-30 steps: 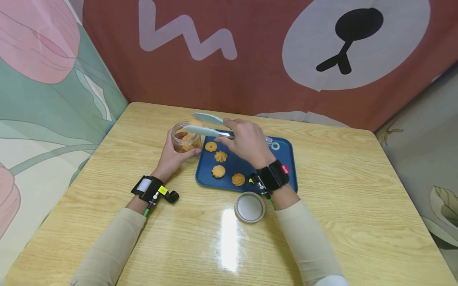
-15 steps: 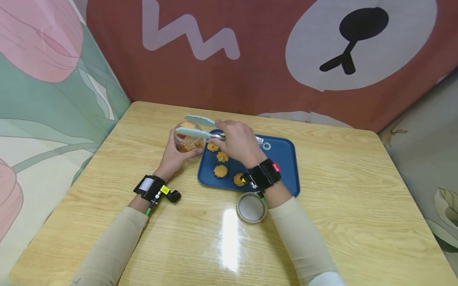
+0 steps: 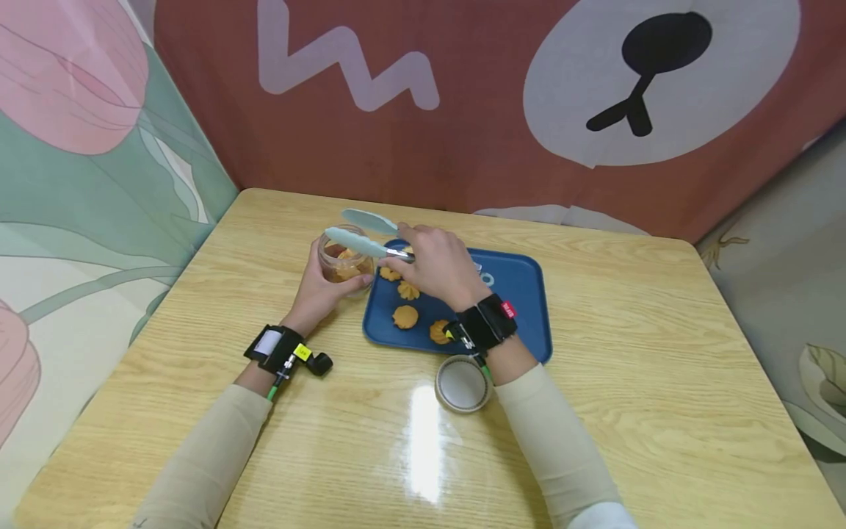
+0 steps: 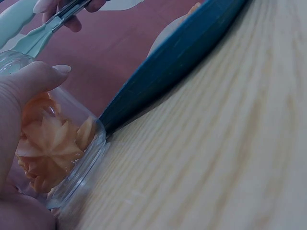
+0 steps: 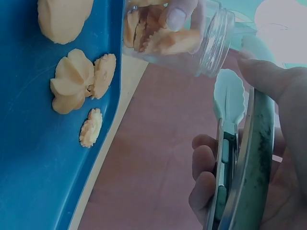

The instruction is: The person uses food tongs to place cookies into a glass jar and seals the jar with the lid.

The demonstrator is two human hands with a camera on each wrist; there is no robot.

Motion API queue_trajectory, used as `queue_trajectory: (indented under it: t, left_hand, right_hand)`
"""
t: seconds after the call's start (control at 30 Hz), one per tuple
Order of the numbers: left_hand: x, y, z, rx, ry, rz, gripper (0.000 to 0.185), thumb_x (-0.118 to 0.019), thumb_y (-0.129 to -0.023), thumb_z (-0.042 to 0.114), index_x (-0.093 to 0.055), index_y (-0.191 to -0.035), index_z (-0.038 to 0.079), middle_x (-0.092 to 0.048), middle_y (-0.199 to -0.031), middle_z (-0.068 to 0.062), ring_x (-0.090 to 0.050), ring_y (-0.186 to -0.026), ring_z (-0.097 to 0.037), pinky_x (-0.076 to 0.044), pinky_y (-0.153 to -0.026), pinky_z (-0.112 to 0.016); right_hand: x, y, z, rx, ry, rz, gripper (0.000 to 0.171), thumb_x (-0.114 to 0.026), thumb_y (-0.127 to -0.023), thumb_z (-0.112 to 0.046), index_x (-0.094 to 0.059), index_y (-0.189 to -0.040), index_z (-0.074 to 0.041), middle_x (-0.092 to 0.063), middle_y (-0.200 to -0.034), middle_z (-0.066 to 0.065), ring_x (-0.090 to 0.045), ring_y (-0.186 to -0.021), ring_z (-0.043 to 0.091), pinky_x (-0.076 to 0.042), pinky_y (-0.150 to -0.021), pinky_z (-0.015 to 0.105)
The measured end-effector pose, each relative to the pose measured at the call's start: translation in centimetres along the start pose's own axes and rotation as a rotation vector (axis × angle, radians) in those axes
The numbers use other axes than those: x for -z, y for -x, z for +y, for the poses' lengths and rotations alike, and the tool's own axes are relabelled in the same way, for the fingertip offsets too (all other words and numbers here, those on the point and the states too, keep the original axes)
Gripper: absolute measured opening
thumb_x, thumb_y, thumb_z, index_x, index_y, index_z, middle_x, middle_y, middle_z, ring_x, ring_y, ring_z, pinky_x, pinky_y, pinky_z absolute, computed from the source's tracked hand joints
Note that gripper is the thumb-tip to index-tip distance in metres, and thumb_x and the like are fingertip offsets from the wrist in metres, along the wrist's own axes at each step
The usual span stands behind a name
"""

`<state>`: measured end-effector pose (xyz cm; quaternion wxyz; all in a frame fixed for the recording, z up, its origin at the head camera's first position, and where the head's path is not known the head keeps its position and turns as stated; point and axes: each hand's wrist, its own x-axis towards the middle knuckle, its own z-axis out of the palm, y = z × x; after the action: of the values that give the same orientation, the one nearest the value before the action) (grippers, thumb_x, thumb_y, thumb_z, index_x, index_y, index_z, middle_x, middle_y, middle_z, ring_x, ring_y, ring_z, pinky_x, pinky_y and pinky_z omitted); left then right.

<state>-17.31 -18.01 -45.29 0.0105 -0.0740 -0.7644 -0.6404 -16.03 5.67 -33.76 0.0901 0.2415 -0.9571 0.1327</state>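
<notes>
Left hand (image 3: 319, 290) wrapped round a small clear glass jar (image 3: 344, 258), thumb across its near side, jar standing upright on the wooden table (image 3: 661, 382) just left of the tray. Butter cookies inside the jar, pressed against the glass in the left wrist view (image 4: 50, 146). Right hand (image 3: 436, 264) gripping pale mint food tongs (image 3: 370, 234) by the metal arms, fingers curled round them; tong tips spread apart and empty, one tip over the jar mouth, the other just beyond it. In the right wrist view, scalloped tong tip (image 5: 229, 100) right beside the jar rim (image 5: 216, 40), not touching so far as can be told.

Blue tray (image 3: 522, 294) under and right of the tong hand, touching or nearly touching the jar base. Four piped cookies on the tray below the right hand: one (image 3: 405, 317) lying clear, one (image 3: 407, 290) partly under the hand, one (image 3: 390, 274) near the jar, one (image 3: 439, 332) partly hidden by the wrist strap. Jar lid (image 3: 463, 384) upside down on the table just nearer than the tray, beside the right forearm. Black wrist-camera straps on both wrists, cream sleeves.
</notes>
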Motion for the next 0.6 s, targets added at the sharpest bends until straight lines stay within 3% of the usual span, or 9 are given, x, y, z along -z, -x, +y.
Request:
queue_trajectory:
  t: [0.27, 0.47, 0.6]
  left_hand:
    - [0.0, 0.0, 0.1, -0.008, -0.001, -0.004, 0.102, -0.088, -0.086, 0.025, -0.021, -0.163, 0.037, -0.044, -0.160, -0.008, -0.041, -0.150, -0.026, -0.031, -0.124, -0.052]
    - [0.0, -0.2, -0.1, -0.014, 0.004, -0.004, 0.097, -0.089, -0.086, 0.026, -0.027, -0.159, 0.041, -0.044, -0.159, -0.010, -0.042, -0.149, -0.026, -0.032, -0.122, -0.051]
    - [0.0, -0.3, -0.1, -0.010, 0.003, -0.001, 0.098, -0.090, -0.085, 0.027, -0.027, -0.159, 0.038, -0.044, -0.159, -0.010, -0.043, -0.148, -0.026, -0.033, -0.123, -0.050]
  right_hand:
    - [0.3, 0.5, 0.7, -0.020, -0.031, 0.000, 0.073, -0.067, -0.097, -0.059, -0.058, -0.150, -0.009, -0.066, -0.086, 0.003, -0.057, -0.066, 0.017, -0.043, -0.058, 0.030]
    - [0.7, 1.5, 2.0, -0.034, -0.025, 0.014, 0.073, -0.069, -0.097, -0.059, -0.060, -0.148, -0.007, -0.074, -0.099, 0.007, -0.062, -0.074, 0.018, -0.052, -0.067, 0.033]
    - [1.0, 2.5, 3.0, -0.056, -0.019, 0.011, 0.073, -0.071, -0.096, -0.057, -0.059, -0.149, -0.008, -0.073, -0.094, 0.007, -0.063, -0.074, 0.019, -0.054, -0.070, 0.036]
